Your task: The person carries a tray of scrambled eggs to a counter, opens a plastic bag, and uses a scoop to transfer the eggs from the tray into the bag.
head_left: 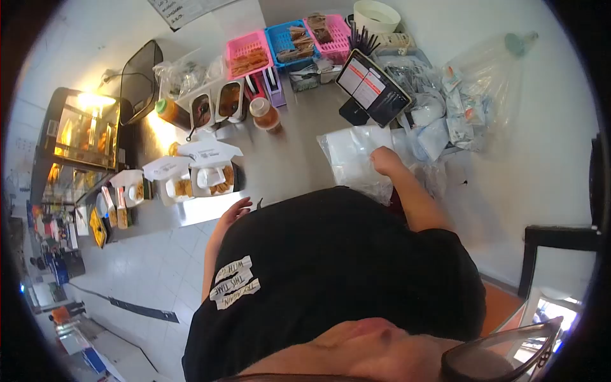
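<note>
Bags [350,149], clear and flat, lie on the steel counter [289,149] in front of the tablet [369,86]. The right hand [386,161] rests at their right part, its fingers curled together; whether they clamp the film cannot be told. The left hand [239,209], its fingers slightly apart, is at the counter's near edge, near the open boxes. Of these, the right box [224,191] contains golden-brown food beside a white item, and the middle box [170,190] similar golden food; the left box [130,178] also holds a white item with food. Behind them, two tubs stand side by side: the left tub [201,109] contains a dark reddish content, the right tub [229,99] an orange-brown one. The jar [264,116], to their right, holds reddish-brown contents under a pale lid. Along the back, the left pink basket [237,46] contains orange-brown pieces; the blue basket [278,38] and the right pink basket [342,43] contain brownish packets. At far left, the lit cabinet [60,143] displays golden items behind its panes.
</note>
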Demonstrator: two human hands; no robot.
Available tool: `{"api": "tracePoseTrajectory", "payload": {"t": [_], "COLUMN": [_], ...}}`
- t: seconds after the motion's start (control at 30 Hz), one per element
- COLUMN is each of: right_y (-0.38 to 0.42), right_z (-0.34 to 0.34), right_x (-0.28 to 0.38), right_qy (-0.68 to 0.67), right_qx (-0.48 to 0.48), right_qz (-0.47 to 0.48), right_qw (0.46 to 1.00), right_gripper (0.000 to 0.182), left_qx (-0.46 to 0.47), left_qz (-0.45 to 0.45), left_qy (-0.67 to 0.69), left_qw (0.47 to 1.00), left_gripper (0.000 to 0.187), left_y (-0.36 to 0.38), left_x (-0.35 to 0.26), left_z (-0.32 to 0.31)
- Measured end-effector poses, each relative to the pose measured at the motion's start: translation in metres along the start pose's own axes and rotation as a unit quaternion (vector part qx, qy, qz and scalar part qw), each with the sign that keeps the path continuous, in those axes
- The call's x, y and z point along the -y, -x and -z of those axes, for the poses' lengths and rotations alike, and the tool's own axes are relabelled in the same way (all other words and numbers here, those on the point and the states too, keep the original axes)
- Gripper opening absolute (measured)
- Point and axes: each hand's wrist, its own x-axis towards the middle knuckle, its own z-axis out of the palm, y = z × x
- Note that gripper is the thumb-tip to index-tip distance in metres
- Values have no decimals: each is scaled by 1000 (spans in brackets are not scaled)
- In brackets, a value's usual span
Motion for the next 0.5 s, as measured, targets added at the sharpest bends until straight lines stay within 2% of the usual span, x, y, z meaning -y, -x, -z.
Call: {"api": "tracePoseTrajectory", "payload": {"t": [0.1, 0.13, 0.2, 0.27, 0.37, 0.47, 0.5], "right_y": [5, 7, 20, 19, 15, 19, 16], "right_z": [38, 51, 92, 114, 143, 172, 177], "right_x": [7, 11, 30, 37, 32, 51, 52], "right_qy": [7, 6, -120, -288, -494, -607, -538], "right_qx": [-28, -40, -154, -335, -322, -342, -304], "right_qz": [14, 28, 76, 106, 59, 35, 44], "right_qw": [999, 999, 978, 891, 806, 716, 785], "right_gripper": [18, 18, 16, 18, 20, 24, 23], "left_qx": [-35, -49, -69, -71, -59, -20, -14], "left_qz": [-19, -27, -20, -42, -41, -64, -72], "left_qy": [-46, -84, -135, -156, -104, -57, -42], "left_qw": [998, 995, 988, 984, 992, 996, 996], "left_gripper": [40, 38, 37, 37, 39, 39, 39], "left_y": [11, 16, 19, 12, 5, -7, -8], "left_x": [13, -5, -42, -55, -74, -80, -83], "left_z": [4, -2, -14, -18, -28, -33, -36]}}
